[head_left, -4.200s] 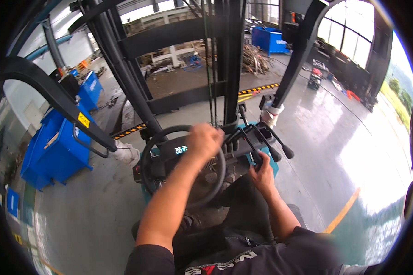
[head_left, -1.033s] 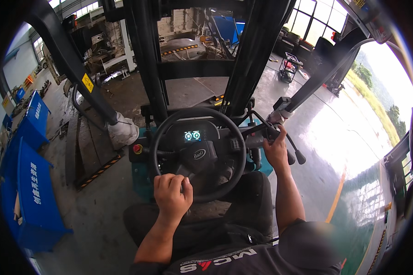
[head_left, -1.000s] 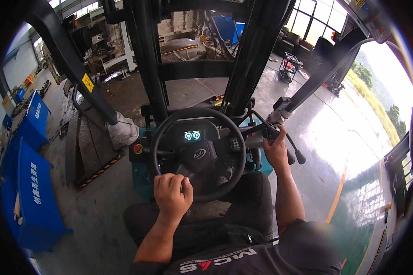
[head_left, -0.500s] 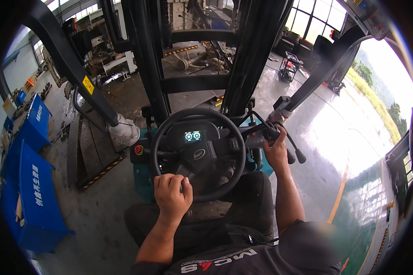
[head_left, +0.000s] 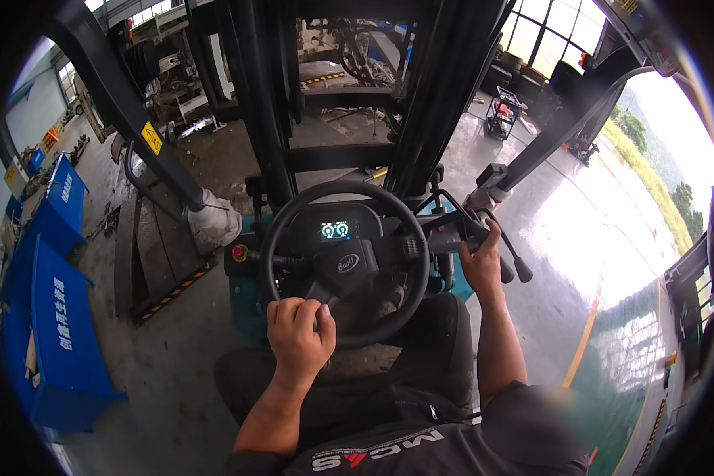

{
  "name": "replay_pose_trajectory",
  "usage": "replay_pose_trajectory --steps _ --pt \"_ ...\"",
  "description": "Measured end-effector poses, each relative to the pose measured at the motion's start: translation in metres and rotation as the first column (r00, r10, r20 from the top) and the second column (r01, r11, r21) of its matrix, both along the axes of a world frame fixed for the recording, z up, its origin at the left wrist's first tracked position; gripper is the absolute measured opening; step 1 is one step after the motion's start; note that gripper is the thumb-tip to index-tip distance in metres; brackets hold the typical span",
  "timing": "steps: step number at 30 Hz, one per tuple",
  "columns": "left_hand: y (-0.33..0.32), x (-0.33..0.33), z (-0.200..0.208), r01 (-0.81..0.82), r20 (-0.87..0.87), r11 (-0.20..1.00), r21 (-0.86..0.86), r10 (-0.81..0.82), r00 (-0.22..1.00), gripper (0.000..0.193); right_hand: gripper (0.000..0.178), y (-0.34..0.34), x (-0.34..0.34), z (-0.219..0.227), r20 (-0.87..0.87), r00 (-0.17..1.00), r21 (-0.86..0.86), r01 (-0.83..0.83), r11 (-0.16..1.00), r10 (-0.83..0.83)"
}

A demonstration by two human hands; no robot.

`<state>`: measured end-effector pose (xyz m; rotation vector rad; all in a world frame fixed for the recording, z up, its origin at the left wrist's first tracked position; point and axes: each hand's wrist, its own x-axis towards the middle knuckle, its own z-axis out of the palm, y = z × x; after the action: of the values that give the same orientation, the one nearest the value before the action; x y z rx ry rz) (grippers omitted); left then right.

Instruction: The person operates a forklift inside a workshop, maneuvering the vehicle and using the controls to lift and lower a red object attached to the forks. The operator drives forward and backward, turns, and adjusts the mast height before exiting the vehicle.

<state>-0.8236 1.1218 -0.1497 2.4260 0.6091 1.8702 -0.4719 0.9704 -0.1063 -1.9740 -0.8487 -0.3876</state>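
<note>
My left hand (head_left: 300, 332) is closed at the lower left of the black steering wheel (head_left: 422, 274), its fingers over the rim. Whatever part lies under the palm is hidden. To the right of the wheel, my right hand (head_left: 481, 262) is closed on a black control lever (head_left: 474, 230), thumb on its near side and fingers around the far side. Two more levers with dark knobs (head_left: 523, 270) stand just right of that hand. Behind the wheel a small display (head_left: 335, 230) is lit. A red button (head_left: 239, 252) sits to its left.
Ahead rises the forklift's black mast (head_left: 258, 103) with crossbars (head_left: 341, 156). Beyond it lie machine parts on the floor. Blue bins (head_left: 67, 333) stand at left, near a black-and-yellow striped edge (head_left: 174, 293). A wheeled cart (head_left: 501, 115) is at far right, before stacked tyres.
The mast's upper crossbar has come down in the view, closer to the lower one. The view has shifted slightly. Both hands keep their places on the wheel and lever.
</note>
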Motion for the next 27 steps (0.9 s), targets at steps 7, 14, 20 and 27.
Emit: replay_pose_trajectory --steps 7,14,20,27 --pt "0.000 0.000 0.002 -0.001 -0.002 1.000 -0.003 0.001 1.000 0.009 0.073 -0.001 0.000 -0.003 -0.003 1.000 0.008 -0.004 1.000 0.004" --pt "0.000 0.000 0.000 -0.003 0.001 1.000 -0.009 0.003 1.000 0.009 0.072 -0.003 0.000 -0.009 0.024 1.000 0.011 0.001 1.000 -0.001" --pt "-0.002 -0.002 0.000 0.017 -0.001 0.999 -0.035 -0.017 1.000 0.006 0.073 -0.007 -0.006 -0.012 0.018 1.000 0.005 0.014 1.000 -0.014" --pt "-0.003 -0.001 0.001 -0.005 0.000 1.000 -0.025 0.005 1.000 0.008 0.074 -0.009 -0.003 -0.013 0.031 0.999 -0.013 0.007 1.000 -0.006"
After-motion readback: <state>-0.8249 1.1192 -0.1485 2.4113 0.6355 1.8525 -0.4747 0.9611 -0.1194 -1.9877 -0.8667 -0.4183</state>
